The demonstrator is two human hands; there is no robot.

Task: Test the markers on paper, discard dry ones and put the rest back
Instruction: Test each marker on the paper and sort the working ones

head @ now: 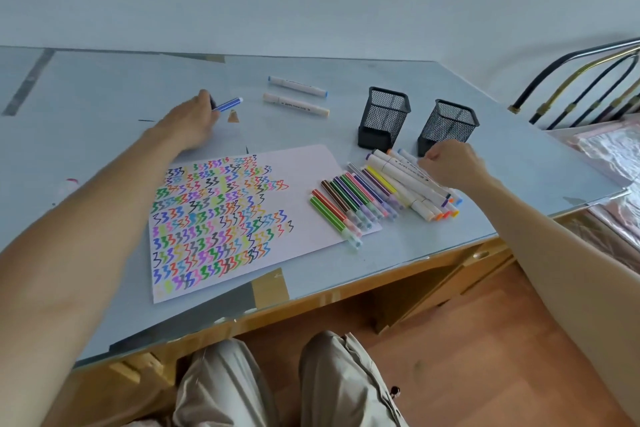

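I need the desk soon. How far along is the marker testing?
Testing looks well advanced: the paper is nearly covered in coloured squiggles. In hand: the left hand holds a blue marker out near two white markers lying apart, while the right hand has its grip on the marker pile. Left: both mesh holders look empty, so putting back has not started.
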